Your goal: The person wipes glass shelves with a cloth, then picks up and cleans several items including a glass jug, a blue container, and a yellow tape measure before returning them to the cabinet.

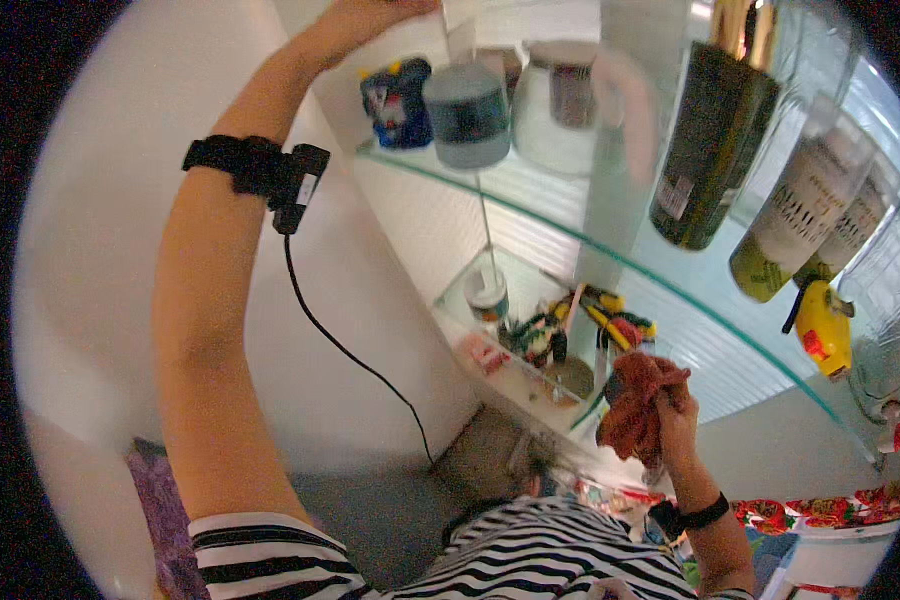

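Observation:
My right hand (677,416) is closed around a crumpled reddish-brown cloth (634,405), low at the right, below the glass shelf (600,244). My left hand (379,13) reaches up to the top edge of the view; its fingers are cut off, so whether it holds anything is hidden. Near it on the shelf stand a dark blue figure-shaped container (399,105), a grey lidded jar (466,116) and a large clear glass jar (555,112). Farther right are a dark bottle (712,150) and clear bottles with yellow-green contents (791,217).
A lower shelf carries yellow-and-black handled tools (607,315), a small jar (486,294) and a round brown item (570,375). A yellow device (823,330) sits at the right. White wall (345,300) borders the left; red packets (817,510) hang in a row at lower right.

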